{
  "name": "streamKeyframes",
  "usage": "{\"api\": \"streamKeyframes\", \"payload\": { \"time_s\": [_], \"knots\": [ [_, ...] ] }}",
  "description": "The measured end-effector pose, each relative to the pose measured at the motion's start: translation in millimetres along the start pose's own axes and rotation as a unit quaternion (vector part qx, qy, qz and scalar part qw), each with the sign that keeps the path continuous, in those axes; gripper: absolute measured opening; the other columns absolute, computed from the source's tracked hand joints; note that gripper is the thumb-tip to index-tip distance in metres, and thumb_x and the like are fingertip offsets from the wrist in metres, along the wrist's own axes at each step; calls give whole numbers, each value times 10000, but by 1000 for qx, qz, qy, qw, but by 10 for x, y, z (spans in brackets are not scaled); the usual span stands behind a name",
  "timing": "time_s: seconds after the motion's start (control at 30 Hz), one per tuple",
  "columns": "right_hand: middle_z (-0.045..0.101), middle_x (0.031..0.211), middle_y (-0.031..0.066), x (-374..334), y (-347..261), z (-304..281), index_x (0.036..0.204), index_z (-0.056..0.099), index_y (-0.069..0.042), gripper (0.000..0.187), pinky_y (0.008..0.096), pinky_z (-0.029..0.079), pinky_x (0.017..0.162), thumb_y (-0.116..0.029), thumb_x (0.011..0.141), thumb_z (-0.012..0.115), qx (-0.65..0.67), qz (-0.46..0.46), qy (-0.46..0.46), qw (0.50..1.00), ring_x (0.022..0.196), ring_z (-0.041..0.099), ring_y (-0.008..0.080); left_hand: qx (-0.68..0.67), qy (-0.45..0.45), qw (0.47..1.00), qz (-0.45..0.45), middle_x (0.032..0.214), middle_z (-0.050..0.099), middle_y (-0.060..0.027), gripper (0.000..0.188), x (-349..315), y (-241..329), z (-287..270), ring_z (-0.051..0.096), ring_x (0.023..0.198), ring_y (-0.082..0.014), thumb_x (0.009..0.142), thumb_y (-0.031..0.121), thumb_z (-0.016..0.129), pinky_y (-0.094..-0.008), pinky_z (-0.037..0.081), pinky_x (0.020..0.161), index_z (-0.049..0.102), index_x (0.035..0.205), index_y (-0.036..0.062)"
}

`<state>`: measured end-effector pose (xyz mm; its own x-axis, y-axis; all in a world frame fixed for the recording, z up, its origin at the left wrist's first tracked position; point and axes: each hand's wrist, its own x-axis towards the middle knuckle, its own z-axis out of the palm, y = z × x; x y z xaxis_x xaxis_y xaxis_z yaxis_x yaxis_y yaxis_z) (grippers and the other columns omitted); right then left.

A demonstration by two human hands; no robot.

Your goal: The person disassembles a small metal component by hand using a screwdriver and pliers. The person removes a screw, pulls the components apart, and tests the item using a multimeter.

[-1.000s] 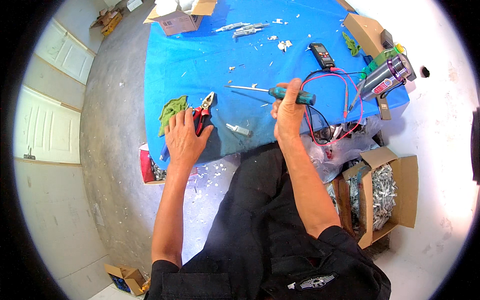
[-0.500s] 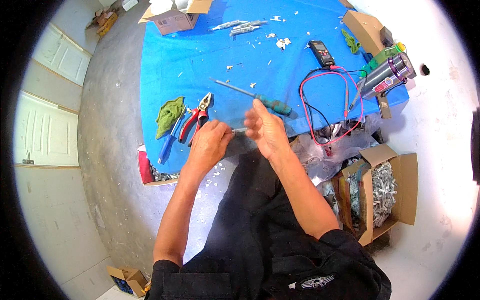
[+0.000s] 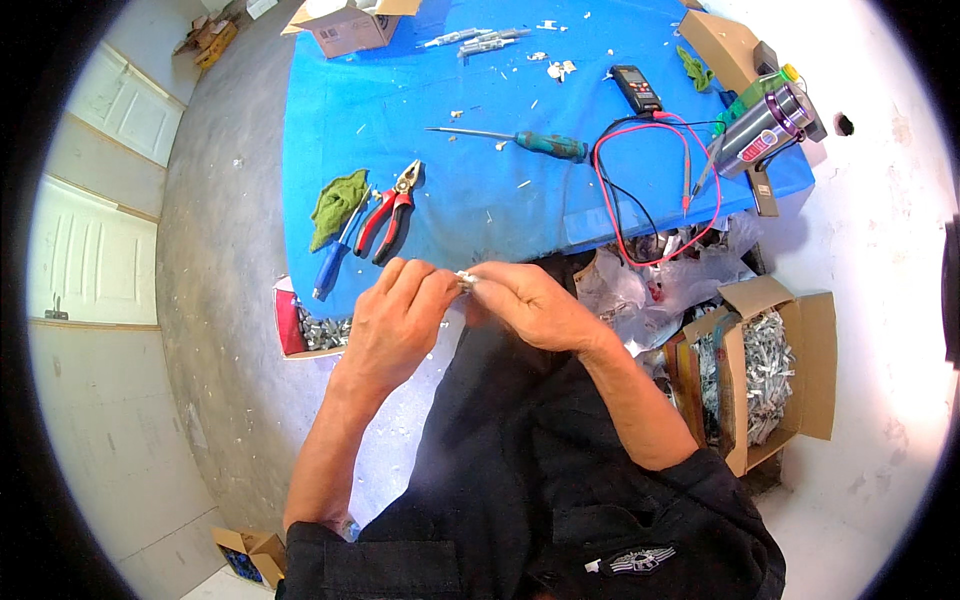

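Observation:
My left hand and my right hand meet just off the near edge of the table. Their fingertips close on a small pale part, mostly covered by the fingers, so its exact kind does not show. Beyond my left hand lie red-and-black pliers with the jaws pointing away. Left of them, a blue-handled screwdriver rests against a green cloth. Farther off, a long screwdriver with a teal handle lies across the blue tabletop.
A multimeter with red and black leads lies at right, near a metal flask. Several grey cylindrical parts and white scraps lie farther back. An open carton of pale metal-like pieces stands below the table at right.
My right hand has come down and left from beside the teal screwdriver, closing on the small part with my left hand. Both hands are now nearer my body.

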<state>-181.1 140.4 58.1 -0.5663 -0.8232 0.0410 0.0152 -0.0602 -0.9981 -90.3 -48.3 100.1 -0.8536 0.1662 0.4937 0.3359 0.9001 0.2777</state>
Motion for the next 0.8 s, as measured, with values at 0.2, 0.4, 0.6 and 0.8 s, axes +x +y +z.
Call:
{"api": "streamKeyframes", "payload": {
  "time_s": [0.2, 0.4, 0.6, 0.8],
  "knots": [
    [563, 789, 7, -200, -95, 291, 1188, 619, 29, 258, 275, 458, 673, -192, 1098, 521, 28, -1, 107, 994, 721, 508, 103, -85, 47, 992, -75, 828, 638, -95, 190, -80, 178, -4, 621, 712, -278, 831, -20, 784, -382, 497, 615, 648, 956, 25],
    [604, 812, 48, -290, 54, 535, 1194, 627, 27, 236, 291, 476, 663, -171, 1085, 560, -2, -48, 207, 977, 726, 541, 116, -56, 122, 983, -123, 808, 635, -124, 167, -194, 425, 149, 620, 701, -287, 847, -46, 764, -391, 491, 606, 633, 935, 10],
    [637, 845, 67, -282, 55, 666, 1195, 631, 26, 232, 289, 486, 667, -166, 1081, 565, -28, -84, 276, 957, 738, 571, 115, -53, 187, 963, -186, 834, 634, -132, 121, -267, 604, 359, 610, 681, -251, 908, -27, 741, -363, 481, 583, 627, 935, 0],
    [658, 904, 84, -287, 143, 693, 1215, 636, 16, 237, 288, 497, 705, -165, 1078, 566, -23, -93, 297, 950, 786, 591, 120, -116, 213, 948, -207, 830, 639, -150, 158, -275, 601, 479, 632, 715, -322, 854, -78, 724, -402, 506, 620, 620, 938, 5]
  ]
}}
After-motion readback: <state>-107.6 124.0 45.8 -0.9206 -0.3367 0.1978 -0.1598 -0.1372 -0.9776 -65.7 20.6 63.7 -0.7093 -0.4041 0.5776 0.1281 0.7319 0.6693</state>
